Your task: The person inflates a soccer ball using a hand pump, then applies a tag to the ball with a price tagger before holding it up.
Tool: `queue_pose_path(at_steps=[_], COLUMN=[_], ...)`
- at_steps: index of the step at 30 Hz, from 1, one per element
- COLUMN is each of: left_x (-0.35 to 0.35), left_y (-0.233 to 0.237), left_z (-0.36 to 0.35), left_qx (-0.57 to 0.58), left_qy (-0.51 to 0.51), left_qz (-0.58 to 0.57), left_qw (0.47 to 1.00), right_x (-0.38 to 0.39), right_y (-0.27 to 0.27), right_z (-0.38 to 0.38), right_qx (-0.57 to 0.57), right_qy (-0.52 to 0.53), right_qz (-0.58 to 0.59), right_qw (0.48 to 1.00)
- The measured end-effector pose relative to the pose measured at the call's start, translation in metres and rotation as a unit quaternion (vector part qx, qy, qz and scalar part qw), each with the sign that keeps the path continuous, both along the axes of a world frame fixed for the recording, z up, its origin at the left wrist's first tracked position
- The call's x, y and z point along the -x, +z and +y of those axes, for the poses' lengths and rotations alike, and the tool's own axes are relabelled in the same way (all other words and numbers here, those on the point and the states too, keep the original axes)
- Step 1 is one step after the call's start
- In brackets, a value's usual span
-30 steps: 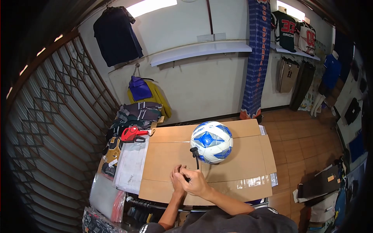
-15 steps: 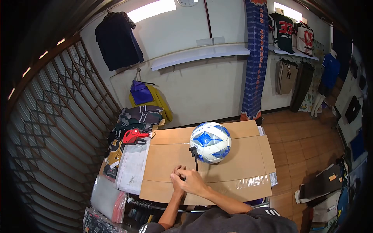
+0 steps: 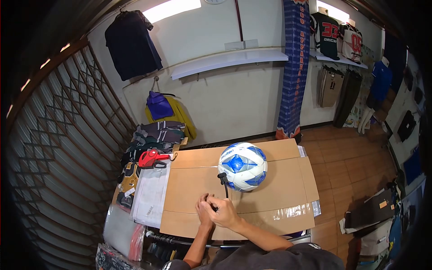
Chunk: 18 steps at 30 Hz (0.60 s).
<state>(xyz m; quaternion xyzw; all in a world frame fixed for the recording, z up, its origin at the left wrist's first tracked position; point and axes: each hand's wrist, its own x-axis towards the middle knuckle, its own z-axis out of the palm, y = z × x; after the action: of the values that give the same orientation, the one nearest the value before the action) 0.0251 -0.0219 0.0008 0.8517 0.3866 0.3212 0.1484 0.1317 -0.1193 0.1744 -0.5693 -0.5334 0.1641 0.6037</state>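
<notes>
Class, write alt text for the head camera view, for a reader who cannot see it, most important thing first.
A person's left hand and right hand close around the near end of a black hose that runs to a white and blue ball on flattened cardboard. A red tool lies to the left; clothes hang on the wall.

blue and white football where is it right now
In the head view the blue and white football sits on the brown cardboard sheet, just beyond the left hand and right hand; a thin black hose runs from its left side to them.
</notes>
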Motion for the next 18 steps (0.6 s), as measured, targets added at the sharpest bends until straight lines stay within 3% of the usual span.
queue_pose_path(at_steps=[2,8,13,16,18], left_x=[-0.003,-0.001,0.002,-0.002,-0.004], left_y=[0.011,0.0,0.013,0.018,0.016], left_z=[-0.002,0.002,-0.003,-0.002,-0.004], left_qx=[0.023,0.044,0.05,-0.006,-0.039], left_qy=[0.006,-0.006,-0.017,-0.001,0.007], left_qz=[0.021,-0.013,-0.044,-0.006,0.019], left_qw=[1.0,0.999,0.998,1.0,0.999], right_x=[-0.001,-0.002,0.001,-0.004,-0.007], right_y=[-0.01,-0.027,0.016,0.072,0.083], right_z=[0.005,0.003,-0.015,-0.045,-0.046], right_qx=[-0.018,0.005,-0.004,-0.062,-0.064], right_qy=[-0.001,-0.026,0.012,0.065,0.076], right_qz=[0.047,0.027,-0.006,0.001,-0.002], right_qw=[0.999,0.999,1.0,0.996,0.995])
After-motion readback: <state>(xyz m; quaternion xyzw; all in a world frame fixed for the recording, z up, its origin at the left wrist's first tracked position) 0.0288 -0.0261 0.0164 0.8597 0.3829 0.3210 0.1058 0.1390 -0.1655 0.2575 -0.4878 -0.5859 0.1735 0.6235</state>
